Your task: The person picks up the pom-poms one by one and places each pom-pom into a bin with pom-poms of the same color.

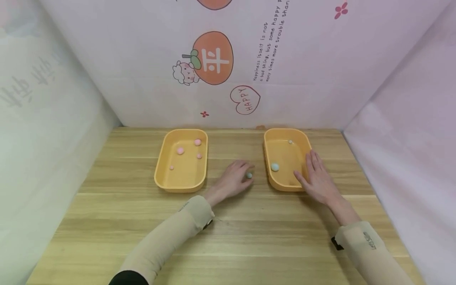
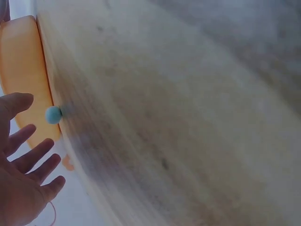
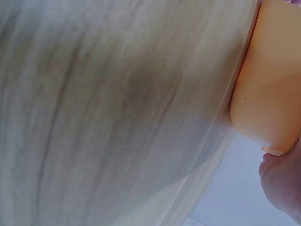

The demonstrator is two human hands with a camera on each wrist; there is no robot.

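Note:
A light blue-green ball (image 1: pixel 249 175) lies on the wooden table between the two trays. Around it my left hand (image 1: pixel 235 179) reaches with thumb and fingers apart. Seen from the left wrist, the ball (image 2: pixel 53 115) sits just beyond the spread fingertips, in front of the yellow tray. My right hand (image 1: pixel 318 182) rests against the right side of the right yellow tray (image 1: pixel 288 188), fingers extended along its rim and thumb over the inside. That tray holds a larger pale blue ball (image 1: pixel 275 167) and a small one (image 1: pixel 290 141).
To the left stands another yellow tray (image 1: pixel 180 189) with several pink balls, including one near its middle (image 1: pixel 180 151). A printed white cloth (image 1: pixel 303 99) hangs behind the wooden table (image 1: pixel 249 237), with more white cloth at both sides.

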